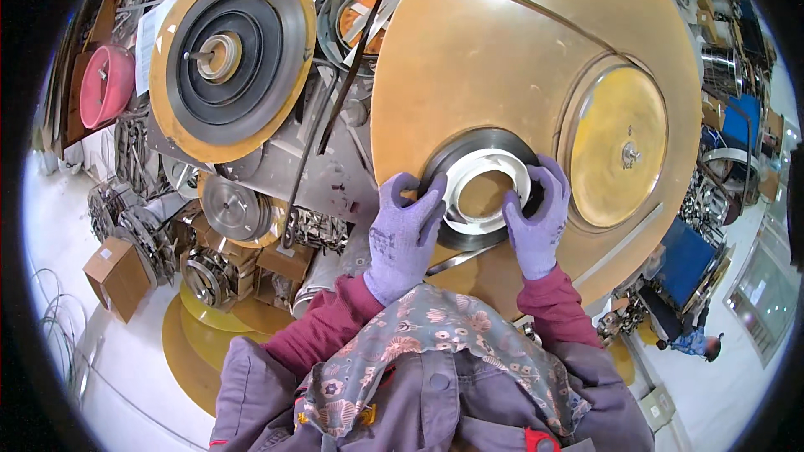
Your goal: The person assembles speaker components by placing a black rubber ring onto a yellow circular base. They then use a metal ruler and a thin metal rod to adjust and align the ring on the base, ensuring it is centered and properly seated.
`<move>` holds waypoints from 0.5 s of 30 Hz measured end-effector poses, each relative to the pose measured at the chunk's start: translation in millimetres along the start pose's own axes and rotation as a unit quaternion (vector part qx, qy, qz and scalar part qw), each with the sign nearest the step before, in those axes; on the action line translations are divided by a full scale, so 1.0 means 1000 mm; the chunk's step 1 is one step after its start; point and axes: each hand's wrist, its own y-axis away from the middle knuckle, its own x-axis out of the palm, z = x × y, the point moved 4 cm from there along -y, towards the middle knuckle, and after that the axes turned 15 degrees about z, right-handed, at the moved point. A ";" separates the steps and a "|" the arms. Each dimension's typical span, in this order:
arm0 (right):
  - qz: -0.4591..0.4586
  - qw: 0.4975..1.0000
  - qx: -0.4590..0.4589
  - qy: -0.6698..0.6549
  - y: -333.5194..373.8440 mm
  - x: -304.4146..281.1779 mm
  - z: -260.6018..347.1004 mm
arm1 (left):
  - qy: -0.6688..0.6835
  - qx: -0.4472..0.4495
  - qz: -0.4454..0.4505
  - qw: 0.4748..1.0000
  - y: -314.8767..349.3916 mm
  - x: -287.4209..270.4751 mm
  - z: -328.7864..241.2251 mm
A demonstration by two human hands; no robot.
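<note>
Gripping a dark coil (481, 140) set around a white ring (460, 174), the left hand (402, 234) is curled at nine o'clock, the right hand (537, 230) at three. The coil lies toward seven o'clock on a large tan disc (486, 50); a yellow disc (605, 155) sits near four.

Gloves (404, 238) are purple, ring (490, 160) wht, coil (473, 141) blk, cloth (448, 314) gry w/ florals, far shirt (688, 342) prob. blue.

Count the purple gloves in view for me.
2: one on the left hand, at the white ring's left; one on the right hand, at its right. Others could be hidden.
</note>
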 end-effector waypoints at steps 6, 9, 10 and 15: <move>-0.002 0.997 0.020 -0.078 0.001 0.004 -0.006 | 0.022 0.010 -0.030 0.999 -0.014 0.000 -0.004; -0.007 0.997 0.022 -0.074 -0.002 0.003 -0.005 | 0.013 0.028 -0.051 0.998 -0.017 -0.001 -0.005; -0.012 0.997 0.021 -0.069 -0.002 0.004 -0.005 | 0.007 0.037 -0.061 0.997 -0.019 -0.002 -0.005; -0.032 0.998 0.046 -0.041 -0.002 0.002 0.001 | 0.023 0.022 -0.027 0.999 -0.013 -0.009 -0.009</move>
